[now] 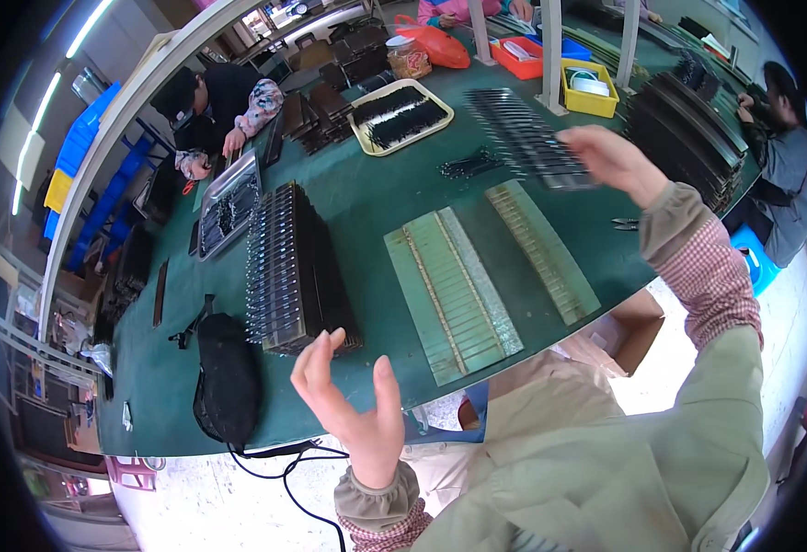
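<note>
My right hand (610, 161) is raised over the right side of the table, its fingers closed on the end of a dark strip with a row of thin black pieces (523, 138). Motion smears that strip. My left hand (353, 396) holds nothing; fingers and thumb are spread at the near table edge. Just beyond it stands a tall stack of dark strips (297, 267) with small shiny tips along one side. In front of me lie a green grooved board (449, 294) and a narrower green board (543, 250). A small heap of thin black pieces (470, 164) lies beyond them.
A cream tray (401, 115) of black pieces sits farther back, with a metal tray (229, 207) left of it. A black pouch (227, 377) lies near left. Dark strips (688, 129) are stacked right, near a yellow bin (589, 87). Co-workers (215, 110) sit around the table.
</note>
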{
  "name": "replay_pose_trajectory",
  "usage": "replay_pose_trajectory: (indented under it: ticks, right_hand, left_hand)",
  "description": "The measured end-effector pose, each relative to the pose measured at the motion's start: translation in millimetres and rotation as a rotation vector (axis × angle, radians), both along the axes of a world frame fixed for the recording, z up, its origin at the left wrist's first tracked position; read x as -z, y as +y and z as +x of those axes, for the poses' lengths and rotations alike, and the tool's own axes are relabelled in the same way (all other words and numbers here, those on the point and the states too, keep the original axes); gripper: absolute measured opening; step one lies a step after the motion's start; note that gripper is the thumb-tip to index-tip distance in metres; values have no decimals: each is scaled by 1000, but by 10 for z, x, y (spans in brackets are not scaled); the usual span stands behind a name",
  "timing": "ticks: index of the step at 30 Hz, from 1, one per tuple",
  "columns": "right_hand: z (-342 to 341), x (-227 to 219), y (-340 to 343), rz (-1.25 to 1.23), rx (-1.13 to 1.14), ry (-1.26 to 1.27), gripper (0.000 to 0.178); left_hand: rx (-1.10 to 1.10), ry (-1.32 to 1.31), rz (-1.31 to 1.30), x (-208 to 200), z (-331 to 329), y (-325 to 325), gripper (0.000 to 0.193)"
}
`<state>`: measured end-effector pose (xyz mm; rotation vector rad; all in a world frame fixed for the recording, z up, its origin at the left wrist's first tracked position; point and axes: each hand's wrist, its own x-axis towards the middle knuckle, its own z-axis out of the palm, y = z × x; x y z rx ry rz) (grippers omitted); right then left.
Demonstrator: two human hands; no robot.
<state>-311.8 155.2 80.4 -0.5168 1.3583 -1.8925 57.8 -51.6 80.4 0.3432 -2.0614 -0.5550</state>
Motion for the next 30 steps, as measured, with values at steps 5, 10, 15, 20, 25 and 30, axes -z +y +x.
replay_pose_trajectory:
  ticks: [5,10,15,20,25,30]
  right_hand:
    - [-419,273,721,85,136,50,13]
    - [-606,553,771,143,85,46,15]
    - [-675,788,765,217,64,66,16]
    - [-554,705,701,473,104,179,19]
    - [-562,604,611,758,191,424,21]
    - [-881,775,825,1033,126,1324,23]
  left_hand:
    - [14,-104,98,196,-40,-31,46]
    - [49,-169,130,269,-121,-9,34]
    - [37,-206,132,324,-100,6,23]
    - [45,-215,252,445,0,-50,15]
    - [4,-194,318,563,78,-55,12]
    - [79,-61,325,589,143,-48,13]
